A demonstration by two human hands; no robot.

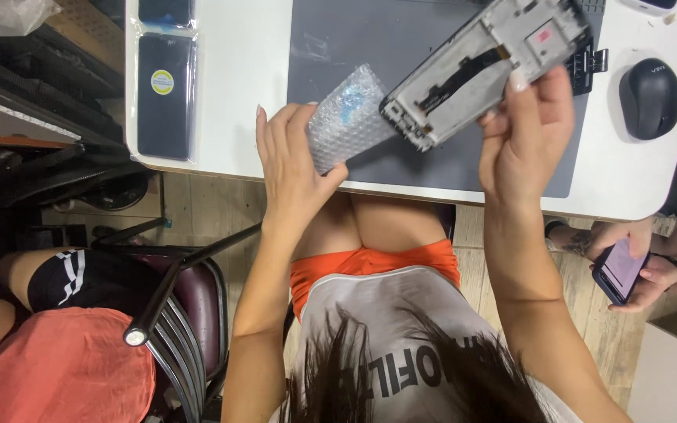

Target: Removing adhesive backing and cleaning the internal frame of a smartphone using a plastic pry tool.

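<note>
Unwrapping step: left hand (291, 168) pinches the bubble wrap (348, 116), right hand (528, 129) grips the phone frame (483, 66), both held above the grey mat (354, 31). Next move needs the wrap fully free of the frame.

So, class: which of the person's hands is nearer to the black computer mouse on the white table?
Right. The right hand, holding the phone frame, is just left of the mouse. The left hand, gripping the bubble wrap, is much farther left.

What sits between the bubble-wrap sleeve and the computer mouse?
In the head view, the phone frame assembly, held by the right hand, lies between the bubble-wrap sleeve and the mouse, above the grey mat.
</note>
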